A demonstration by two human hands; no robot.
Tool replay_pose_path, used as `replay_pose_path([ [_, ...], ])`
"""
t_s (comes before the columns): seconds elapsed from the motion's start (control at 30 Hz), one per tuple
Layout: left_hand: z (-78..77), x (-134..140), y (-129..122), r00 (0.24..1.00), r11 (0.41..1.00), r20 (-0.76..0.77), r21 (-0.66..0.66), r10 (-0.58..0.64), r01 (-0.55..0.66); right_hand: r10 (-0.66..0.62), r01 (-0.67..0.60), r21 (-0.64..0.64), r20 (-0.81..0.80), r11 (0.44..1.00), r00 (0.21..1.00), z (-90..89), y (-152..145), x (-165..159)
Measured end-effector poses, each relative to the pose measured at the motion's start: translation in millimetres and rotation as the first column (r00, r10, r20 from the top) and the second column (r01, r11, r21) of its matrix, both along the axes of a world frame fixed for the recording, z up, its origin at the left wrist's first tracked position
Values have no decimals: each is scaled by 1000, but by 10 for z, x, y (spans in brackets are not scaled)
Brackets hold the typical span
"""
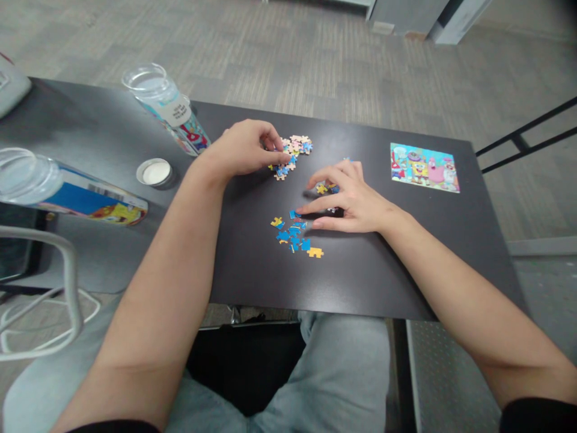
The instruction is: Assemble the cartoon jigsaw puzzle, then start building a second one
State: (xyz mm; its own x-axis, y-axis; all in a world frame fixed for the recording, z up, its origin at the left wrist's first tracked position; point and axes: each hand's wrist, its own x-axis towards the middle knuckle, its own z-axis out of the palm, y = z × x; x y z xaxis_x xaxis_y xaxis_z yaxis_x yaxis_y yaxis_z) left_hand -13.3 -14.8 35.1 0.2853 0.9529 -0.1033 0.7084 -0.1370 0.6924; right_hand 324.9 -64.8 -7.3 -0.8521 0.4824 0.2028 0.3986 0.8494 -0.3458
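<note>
Curving right fingers (318, 205) touch knobbed puzzle pieces (295, 243).

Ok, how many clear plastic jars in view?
2: the near jar is at the left edge of view; the far jar is beyond it, left of the left hand.

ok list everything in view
puzzle pieces: many, blue, yellow, pink, centre
picture card: 1, multicoloured, right
clear jars: 2, colourful labels, left
round lid: 1, white, beside jars
tabletop: at least 1, dark, centre
curved tube: 1, white, lower left
cable: 1, white, lower left
partial object: 1, pale, upper left
rails: 2, black, right
carpet: 1, grey, beyond
jeans: 1 pair, light blue, below
sleeves: 2, black, bottom
left hand: 1, bare, at farther pieces
right hand: 1, bare, at nearer pieces
</note>
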Motion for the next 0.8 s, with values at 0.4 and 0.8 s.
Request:
replay_pose_path([
  [0.4,215,-37,-81,975,997,-211,-45,-68,60,-156,155,-15,-120,988,980,-63,59,23],
  [0.8,258,78,-139,964,973,-150,-106,-221,207,-254,253,-23,-122,967,959,-73,97,21],
])
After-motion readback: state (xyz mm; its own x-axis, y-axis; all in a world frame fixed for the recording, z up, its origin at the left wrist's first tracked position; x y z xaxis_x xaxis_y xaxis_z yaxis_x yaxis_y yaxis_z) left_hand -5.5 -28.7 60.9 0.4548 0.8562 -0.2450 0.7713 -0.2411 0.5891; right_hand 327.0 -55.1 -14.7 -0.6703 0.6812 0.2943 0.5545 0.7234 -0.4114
